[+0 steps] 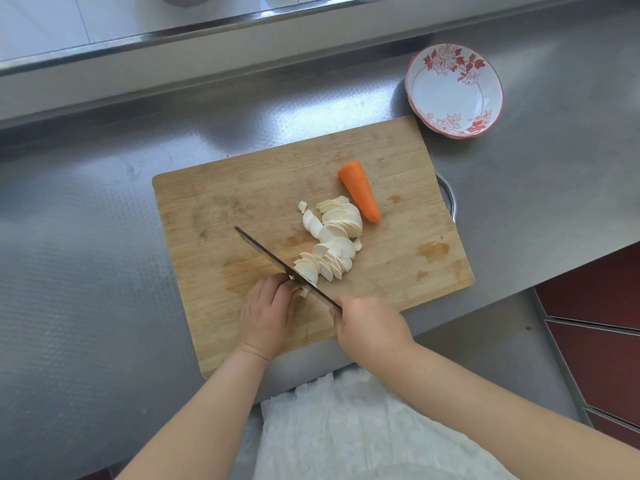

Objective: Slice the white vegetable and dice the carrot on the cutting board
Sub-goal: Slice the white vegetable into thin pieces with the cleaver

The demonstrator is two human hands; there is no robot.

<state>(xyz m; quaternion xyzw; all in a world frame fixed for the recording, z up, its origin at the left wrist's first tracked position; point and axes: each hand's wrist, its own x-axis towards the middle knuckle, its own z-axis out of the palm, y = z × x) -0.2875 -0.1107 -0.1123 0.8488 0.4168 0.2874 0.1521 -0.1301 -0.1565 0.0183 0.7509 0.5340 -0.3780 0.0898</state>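
A wooden cutting board point(214, 209) lies on the steel counter. White vegetable slices point(332, 233) are fanned out in a curved row across its middle. A peeled carrot piece point(360, 190) lies whole just beyond them to the right. My left hand point(268, 311) presses the small remaining end of the white vegetable point(304, 292) against the board, mostly hiding it. My right hand point(370, 327) grips the handle of a knife point(277, 259), whose blade stands edge down between my left fingers and the nearest slices.
A white bowl with a red flower pattern point(453, 90) sits past the board's far right corner. A metal handle point(448, 199) sticks out from the board's right side. The counter's front edge runs just below the board; a raised steel ledge point(207, 26) lines the back.
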